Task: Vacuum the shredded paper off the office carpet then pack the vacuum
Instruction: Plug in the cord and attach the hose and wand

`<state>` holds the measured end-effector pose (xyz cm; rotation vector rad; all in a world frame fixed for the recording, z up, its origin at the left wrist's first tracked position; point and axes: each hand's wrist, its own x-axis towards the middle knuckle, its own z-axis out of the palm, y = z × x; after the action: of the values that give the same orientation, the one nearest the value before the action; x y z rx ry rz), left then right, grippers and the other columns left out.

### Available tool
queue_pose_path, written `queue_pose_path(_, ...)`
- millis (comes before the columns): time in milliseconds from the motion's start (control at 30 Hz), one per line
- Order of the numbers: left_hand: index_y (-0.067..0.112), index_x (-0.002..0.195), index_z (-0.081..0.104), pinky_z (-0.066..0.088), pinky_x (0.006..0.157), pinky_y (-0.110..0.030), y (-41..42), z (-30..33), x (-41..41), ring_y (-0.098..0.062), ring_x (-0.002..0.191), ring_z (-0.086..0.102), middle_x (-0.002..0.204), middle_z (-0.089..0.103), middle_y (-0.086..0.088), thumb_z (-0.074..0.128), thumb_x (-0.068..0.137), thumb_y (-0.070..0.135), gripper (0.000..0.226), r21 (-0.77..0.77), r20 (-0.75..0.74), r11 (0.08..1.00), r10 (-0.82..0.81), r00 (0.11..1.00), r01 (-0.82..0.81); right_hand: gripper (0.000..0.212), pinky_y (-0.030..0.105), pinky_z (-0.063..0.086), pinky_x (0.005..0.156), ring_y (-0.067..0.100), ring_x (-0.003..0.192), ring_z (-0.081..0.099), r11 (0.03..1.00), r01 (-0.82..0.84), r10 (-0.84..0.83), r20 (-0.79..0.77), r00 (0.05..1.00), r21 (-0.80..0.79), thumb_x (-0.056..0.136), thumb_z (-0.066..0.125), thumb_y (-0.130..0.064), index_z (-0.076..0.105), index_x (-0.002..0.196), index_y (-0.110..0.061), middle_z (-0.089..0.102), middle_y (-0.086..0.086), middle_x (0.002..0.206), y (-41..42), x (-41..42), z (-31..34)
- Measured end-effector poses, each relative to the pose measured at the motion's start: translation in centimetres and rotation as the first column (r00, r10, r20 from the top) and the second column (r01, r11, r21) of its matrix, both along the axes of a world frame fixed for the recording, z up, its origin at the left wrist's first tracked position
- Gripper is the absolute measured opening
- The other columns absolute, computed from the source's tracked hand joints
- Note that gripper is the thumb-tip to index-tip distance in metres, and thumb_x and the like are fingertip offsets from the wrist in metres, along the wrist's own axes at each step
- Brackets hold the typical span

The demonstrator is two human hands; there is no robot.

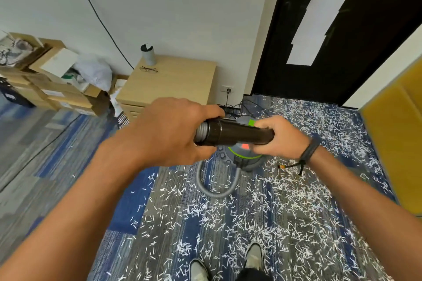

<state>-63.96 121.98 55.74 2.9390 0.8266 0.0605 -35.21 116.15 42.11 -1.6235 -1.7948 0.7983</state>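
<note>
Both my hands clamp the black hose nozzle (237, 135) chest-high: left hand (169, 132) at its ribbed hose end, right hand (278, 137) at the open tip. Directly beneath them sits the vacuum (245, 155), its grey hose (214, 191) looping over paper-strewn carpet (262, 223).

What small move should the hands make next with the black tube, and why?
Probably aim the black tube down at the shredded paper. The left hand grips its hose end, the right hand its open end, and paper covers the carpet.
</note>
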Motion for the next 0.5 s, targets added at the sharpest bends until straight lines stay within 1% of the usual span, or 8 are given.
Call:
queue_pose_path(100, 0.045, 0.134, 0.052, 0.056, 0.078, -0.037, 0.4, 0.0, 0.9, -0.018, 0.089, 0.067, 0.099, 0.071, 0.013, 0.07, 0.08, 0.063, 0.059, -0.031, 0.028, 0.999, 0.025, 0.999, -0.025, 0.023, 0.032, 0.044, 0.051, 0.008, 0.051, 0.053, 0.983, 0.081, -0.107, 0.154, 0.982, 0.166, 0.07, 0.08, -0.027, 0.06, 0.067, -0.016, 0.056, 0.001, 0.056, -0.5, 0.6, -0.5)
queue_pose_path(133, 0.046, 0.131, 0.052, 0.057, 0.077, -0.038, 0.6, 0.1, 1.4, -0.017, 0.087, 0.068, 0.096, 0.071, 0.014, 0.069, 0.078, 0.068, 0.06, -0.042, 0.028, 0.999, 0.033, 0.999, -0.032, 0.024, 0.031, 0.044, 0.05, 0.008, 0.05, 0.053, 0.969, 0.097, -0.138, 0.173, 0.975, 0.226, 0.069, 0.078, -0.031, 0.057, 0.064, -0.02, 0.053, -0.003, 0.053, -0.7, 1.0, -0.8)
queue_pose_path(167, 0.047, 0.129, 0.053, 0.058, 0.076, -0.037, 0.7, 0.2, 1.8, -0.016, 0.085, 0.068, 0.093, 0.07, 0.015, 0.067, 0.076, 0.074, 0.061, -0.053, 0.015, 0.998, 0.037, 0.999, -0.036, 0.026, 0.025, 0.041, 0.049, 0.006, 0.049, 0.052, 0.956, 0.091, -0.145, 0.18, 0.973, 0.278, 0.069, 0.076, -0.032, 0.053, 0.061, -0.026, 0.05, -0.007, 0.051, -0.8, 1.2, -1.0)
queue_pose_path(233, 0.046, 0.124, 0.054, 0.058, 0.073, -0.034, 0.9, 0.1, 3.2, -0.012, 0.08, 0.066, 0.087, 0.067, 0.016, 0.064, 0.077, 0.078, 0.058, -0.051, -0.047, 0.998, 0.039, 0.998, -0.041, 0.025, 0.02, 0.038, 0.049, 0.002, 0.05, 0.052, 0.939, 0.051, -0.115, 0.172, 0.978, 0.34, 0.072, 0.074, -0.032, 0.052, 0.062, -0.032, 0.049, -0.012, 0.052, -0.7, 2.0, -1.6)
queue_pose_path(300, 0.043, 0.12, 0.055, 0.056, 0.068, -0.031, 0.9, -0.3, 5.1, -0.008, 0.073, 0.063, 0.08, 0.063, 0.016, 0.063, 0.081, 0.071, 0.049, -0.025, -0.083, 0.999, 0.031, 0.996, -0.033, 0.019, 0.024, 0.042, 0.052, 0.004, 0.055, 0.054, 0.925, 0.034, -0.097, 0.147, 0.984, 0.378, 0.074, 0.074, -0.033, 0.059, 0.066, -0.025, 0.053, -0.011, 0.058, 0.1, 3.6, -2.5)
queue_pose_path(367, 0.042, 0.118, 0.054, 0.054, 0.064, -0.029, 1.5, -0.9, 7.7, -0.008, 0.068, 0.061, 0.076, 0.06, 0.014, 0.061, 0.082, 0.065, 0.043, -0.004, -0.105, 0.999, 0.04, 0.994, -0.041, 0.02, 0.032, 0.046, 0.057, 0.012, 0.06, 0.053, 0.918, 0.047, -0.104, 0.124, 0.987, 0.394, 0.076, 0.074, -0.032, 0.06, 0.068, -0.02, 0.054, -0.009, 0.062, 1.6, 5.7, -3.8)
queue_pose_path(433, 0.04, 0.116, 0.054, 0.055, 0.064, -0.03, 2.4, -1.6, 10.2, -0.009, 0.066, 0.06, 0.075, 0.06, 0.012, 0.061, 0.082, 0.061, 0.04, -0.009, -0.12, 0.997, 0.071, 0.99, -0.073, 0.021, 0.037, 0.046, 0.06, 0.018, 0.062, 0.053, 0.916, 0.065, -0.114, 0.1, 0.988, 0.396, 0.077, 0.072, -0.031, 0.06, 0.067, -0.017, 0.055, -0.007, 0.064, 3.6, 7.8, -5.1)
queue_pose_path(500, 0.037, 0.111, 0.055, 0.055, 0.064, -0.031, 3.5, -2.4, 13.1, -0.011, 0.068, 0.06, 0.08, 0.06, 0.011, 0.061, 0.081, 0.059, 0.038, 0.005, -0.154, 0.993, 0.113, 0.982, -0.114, 0.017, 0.039, 0.046, 0.061, 0.02, 0.065, 0.054, 0.915, 0.063, -0.105, 0.085, 0.991, 0.398, 0.075, 0.074, -0.025, 0.061, 0.068, -0.015, 0.057, -0.004, 0.066, 5.8, 9.9, -6.7)
